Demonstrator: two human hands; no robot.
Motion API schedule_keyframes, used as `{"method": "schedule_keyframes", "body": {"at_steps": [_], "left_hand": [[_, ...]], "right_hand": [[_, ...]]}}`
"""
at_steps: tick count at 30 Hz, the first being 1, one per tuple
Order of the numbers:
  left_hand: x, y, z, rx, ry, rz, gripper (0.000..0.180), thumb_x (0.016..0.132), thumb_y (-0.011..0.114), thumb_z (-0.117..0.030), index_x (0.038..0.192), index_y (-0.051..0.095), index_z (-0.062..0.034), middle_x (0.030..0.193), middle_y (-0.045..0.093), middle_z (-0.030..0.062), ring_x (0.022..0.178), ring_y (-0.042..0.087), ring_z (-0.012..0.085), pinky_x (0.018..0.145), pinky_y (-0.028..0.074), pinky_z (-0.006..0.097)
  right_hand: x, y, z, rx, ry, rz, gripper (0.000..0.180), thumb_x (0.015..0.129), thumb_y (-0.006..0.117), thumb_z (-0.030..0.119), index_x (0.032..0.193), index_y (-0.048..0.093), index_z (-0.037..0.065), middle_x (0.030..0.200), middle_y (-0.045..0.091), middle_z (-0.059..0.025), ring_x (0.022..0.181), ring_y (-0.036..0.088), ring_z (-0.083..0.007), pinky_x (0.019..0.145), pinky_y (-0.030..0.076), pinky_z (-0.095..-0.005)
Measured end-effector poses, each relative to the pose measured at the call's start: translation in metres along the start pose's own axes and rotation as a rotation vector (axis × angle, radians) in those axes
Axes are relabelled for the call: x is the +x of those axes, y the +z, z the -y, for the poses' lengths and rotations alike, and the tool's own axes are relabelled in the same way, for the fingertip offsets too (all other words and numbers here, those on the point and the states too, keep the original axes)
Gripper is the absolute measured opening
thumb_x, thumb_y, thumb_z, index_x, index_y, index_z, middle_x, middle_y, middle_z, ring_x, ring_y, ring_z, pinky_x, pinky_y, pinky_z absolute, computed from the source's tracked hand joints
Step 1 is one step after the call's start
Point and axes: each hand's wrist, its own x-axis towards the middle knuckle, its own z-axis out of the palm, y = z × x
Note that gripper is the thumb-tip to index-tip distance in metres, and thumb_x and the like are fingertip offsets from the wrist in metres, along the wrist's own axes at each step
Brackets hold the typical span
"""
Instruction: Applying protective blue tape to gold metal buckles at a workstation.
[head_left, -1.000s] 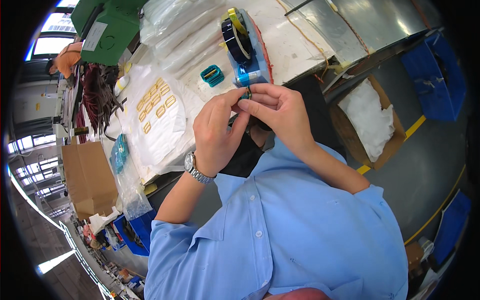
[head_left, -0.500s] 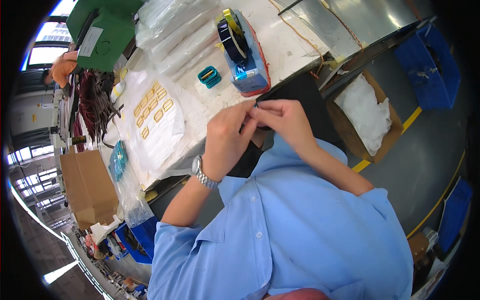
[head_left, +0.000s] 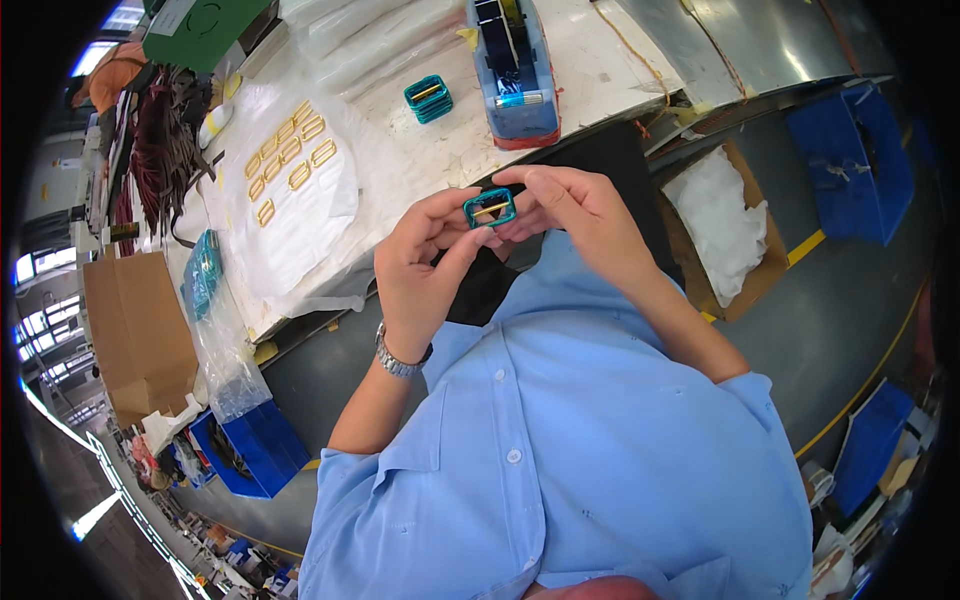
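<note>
Two hands, left hand (head_left: 420,262) and right hand (head_left: 572,212), pinch our teal-wrapped buckle (head_left: 490,208) between closed fingertips, held above the bench (head_left: 600,70) edge, presumably for close inspection.

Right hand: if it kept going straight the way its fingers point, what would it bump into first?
The right hand points at the left hand across the teal wrapped bundle both hold, so it would likely meet that bundle first.
</note>
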Motion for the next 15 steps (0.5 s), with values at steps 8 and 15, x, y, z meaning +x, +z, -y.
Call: {"method": "schedule_keyframes", "body": {"at_steps": [8, 15], "left_hand": [[0.002, -0.014, 0.002, 0.386, 0.166, 0.052, 0.038, 0.091, 0.076, 0.009, 0.128, 0.07, 0.0013, 0.114, 0.077, 0.011, 0.095, 0.076, 0.0165, 0.082, 0.061, 0.027], [0.032, -0.028, -0.011, 0.778, 0.508, 0.019, 0.041, 0.079, 0.086, -0.006, 0.119, 0.075, -0.0063, 0.119, 0.074, 0.0125, 0.104, 0.071, 0.0329, 0.087, 0.058, 0.041]], "right_hand": [[-0.002, 0.016, 0.008, -0.293, 0.078, 0.007, 0.029, 0.112, 0.062, 0.02, 0.114, 0.074, -0.006, 0.096, 0.078, -0.011, 0.08, 0.076, -0.0144, 0.073, 0.06, -0.0285], [0.007, 0.017, 0.009, -0.182, 0.115, -0.036, 0.031, 0.111, 0.063, 0.024, 0.118, 0.075, -0.003, 0.092, 0.079, -0.0092, 0.08, 0.074, -0.0116, 0.073, 0.057, -0.025]]}}
